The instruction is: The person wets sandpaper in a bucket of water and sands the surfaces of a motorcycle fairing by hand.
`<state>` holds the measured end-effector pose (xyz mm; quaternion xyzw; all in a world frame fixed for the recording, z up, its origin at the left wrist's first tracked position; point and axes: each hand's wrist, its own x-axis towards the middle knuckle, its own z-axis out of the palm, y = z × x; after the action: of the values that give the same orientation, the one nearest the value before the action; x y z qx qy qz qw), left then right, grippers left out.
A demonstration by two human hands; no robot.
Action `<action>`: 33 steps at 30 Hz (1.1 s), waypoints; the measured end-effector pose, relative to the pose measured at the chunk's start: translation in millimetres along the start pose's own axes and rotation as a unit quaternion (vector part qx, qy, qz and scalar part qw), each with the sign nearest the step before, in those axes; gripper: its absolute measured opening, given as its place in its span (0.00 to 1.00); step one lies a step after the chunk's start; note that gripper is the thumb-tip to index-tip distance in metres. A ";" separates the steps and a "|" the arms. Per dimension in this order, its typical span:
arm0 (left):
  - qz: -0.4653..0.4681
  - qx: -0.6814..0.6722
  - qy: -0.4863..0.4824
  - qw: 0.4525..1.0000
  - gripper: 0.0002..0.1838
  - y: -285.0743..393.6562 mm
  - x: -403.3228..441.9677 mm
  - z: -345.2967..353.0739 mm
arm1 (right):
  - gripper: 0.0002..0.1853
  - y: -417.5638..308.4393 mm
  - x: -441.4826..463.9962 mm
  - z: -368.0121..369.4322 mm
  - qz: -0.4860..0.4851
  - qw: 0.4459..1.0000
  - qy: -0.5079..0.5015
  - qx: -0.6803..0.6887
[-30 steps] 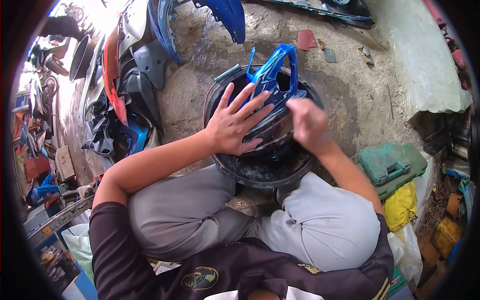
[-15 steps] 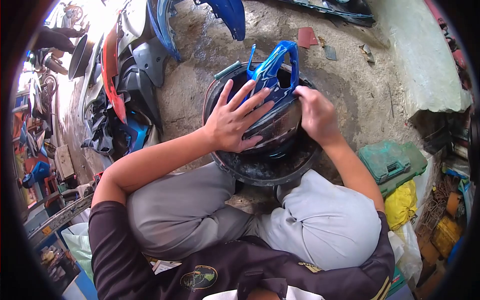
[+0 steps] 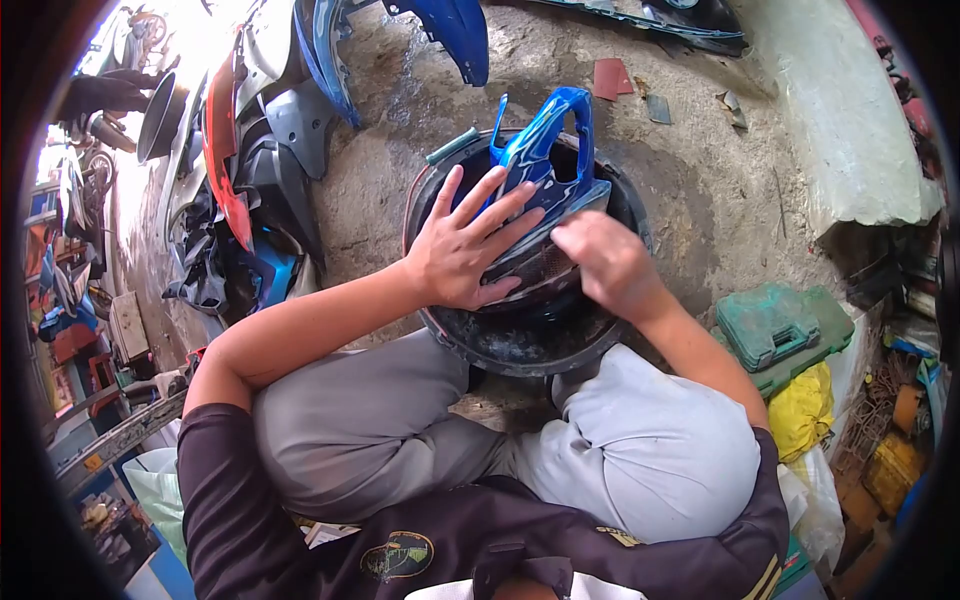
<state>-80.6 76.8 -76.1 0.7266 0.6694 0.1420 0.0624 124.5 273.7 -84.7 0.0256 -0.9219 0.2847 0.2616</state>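
A glossy blue plastic panel (image 3: pixel 540 140) with pale streaks and openings lies over a round black tub (image 3: pixel 500 350), its dark mesh-textured part toward me. My left hand (image 3: pixel 470 245) rests on the panel's left side with its fingers spread. On the right, my right hand (image 3: pixel 610 262) is closed, its fingertips at the panel's lower right edge. Whatever those fingers hold, if anything, is too small or hidden to make out.
Red, grey and black body panels (image 3: pixel 228 150) are heaped at the left. More blue panels (image 3: pixel 450 35) lie ahead. Red paper scraps (image 3: pixel 608 78) are on the concrete. A green case (image 3: pixel 768 325) and a yellow bag (image 3: pixel 802 410) sit at the right.
My right hand has moved down and left along the panel from its upper right edge. The panel has shifted slightly. My left hand stays spread on it.
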 end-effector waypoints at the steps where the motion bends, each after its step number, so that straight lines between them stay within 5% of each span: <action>1: 0.000 0.007 -0.003 1.000 0.52 -0.2 -0.5 -0.2 | 0.23 5.6 -1.1 -2.2 0.007 1.000 0.000 0.007; 3: 0.001 0.001 -0.002 1.000 0.52 0.1 -0.3 0.4 | 0.26 19.8 0.8 -4.9 0.046 0.997 0.052 -0.040; 8: 0.002 0.003 0.000 1.000 0.52 0.3 0.7 0.5 | 0.24 -11.0 2.8 1.6 -0.027 0.999 -0.011 -0.025; 12: 0.001 -0.003 0.001 1.000 0.52 0.4 -0.4 -0.6 | 0.23 19.6 0.1 1.3 0.056 0.995 0.056 -0.060; 16: 0.002 -0.003 -0.001 1.000 0.52 -0.2 -0.3 -0.7 | 0.23 -11.6 3.6 3.8 -0.023 1.000 -0.013 -0.015; 21: -0.001 -0.003 -0.003 1.000 0.52 0.5 -1.2 -0.9 | 0.22 23.8 0.5 1.6 0.085 0.993 0.066 -0.054; 25: 0.001 -0.003 0.004 1.000 0.52 0.3 0.1 -0.6 | 0.22 -12.5 1.1 2.8 -0.018 0.999 -0.021 -0.016; 30: 0.000 -0.004 0.001 1.000 0.52 1.0 -0.7 -1.6 | 0.23 24.0 -3.7 3.7 0.073 0.993 0.065 -0.066; 33: 0.005 -0.004 0.008 1.000 0.52 -0.1 0.7 -0.8 | 0.23 3.0 -5.9 6.0 0.010 0.999 0.021 -0.044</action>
<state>-81.0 77.4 -75.3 0.7285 0.6654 0.1514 0.0593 126.2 272.3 -93.3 -0.0010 -0.9282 0.2464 0.2788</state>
